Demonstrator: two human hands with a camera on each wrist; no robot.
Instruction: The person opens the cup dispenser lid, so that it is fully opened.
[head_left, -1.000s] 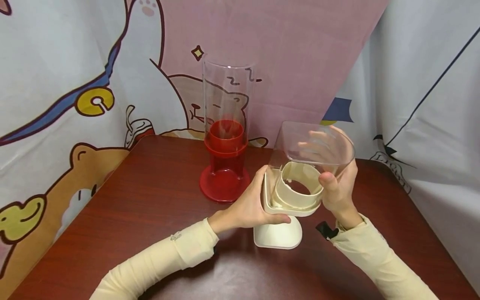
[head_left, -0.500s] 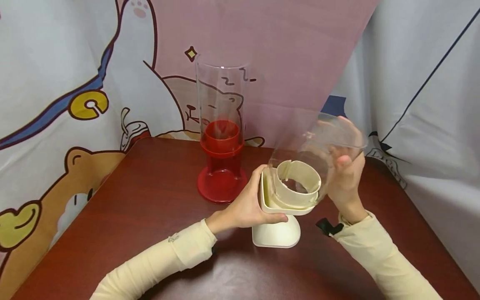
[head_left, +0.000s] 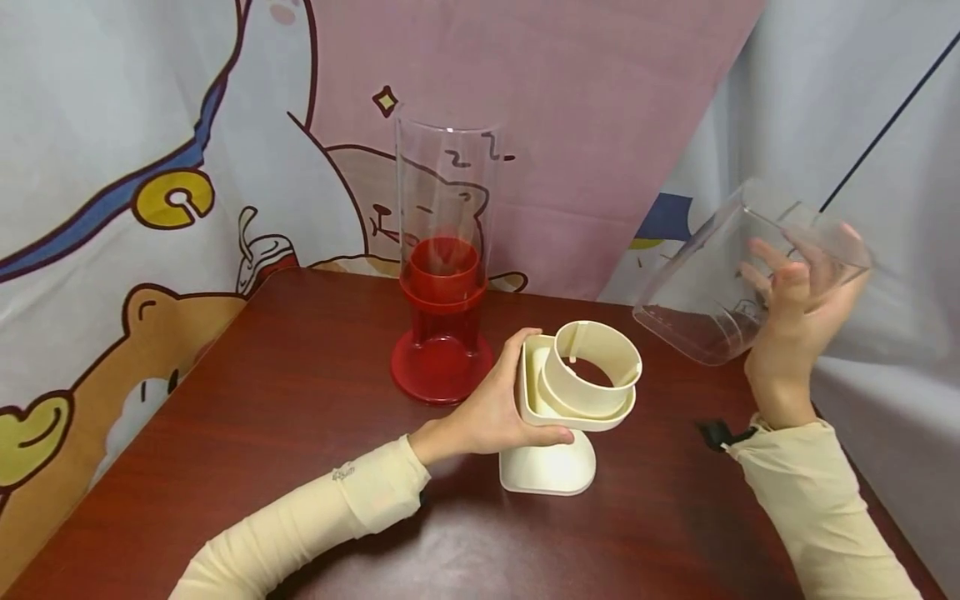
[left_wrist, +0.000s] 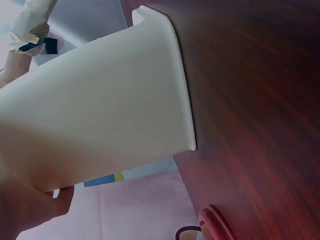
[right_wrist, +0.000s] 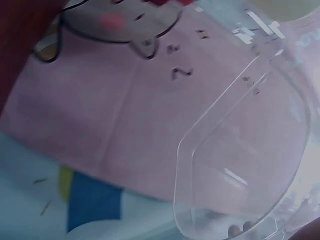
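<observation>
My left hand (head_left: 495, 412) grips the side of a cream plastic dispenser base (head_left: 547, 462), thumb at the front of its upper tray. The base stands upright on the table, with a round collar (head_left: 592, 392) rising from the tray. Its pale smooth body (left_wrist: 100, 105) fills much of the left wrist view. To the right, my right hand (head_left: 795, 333) holds a clear plastic container (head_left: 686, 292) tilted in the air, apart from the base. In the right wrist view, the container's rounded rim (right_wrist: 182, 155) shows, with fingertips at the bottom edge.
Behind the cream base stands a red dispenser base (head_left: 442, 375) carrying a tall clear cylinder (head_left: 450, 167). The dark wooden table (head_left: 300, 400) meets a cartoon-print curtain (head_left: 570, 125) at the back and sides.
My right hand has lifted the clear container off the cream base and carried it up to the right, tilting it. My left hand has kept its grip on the base.
</observation>
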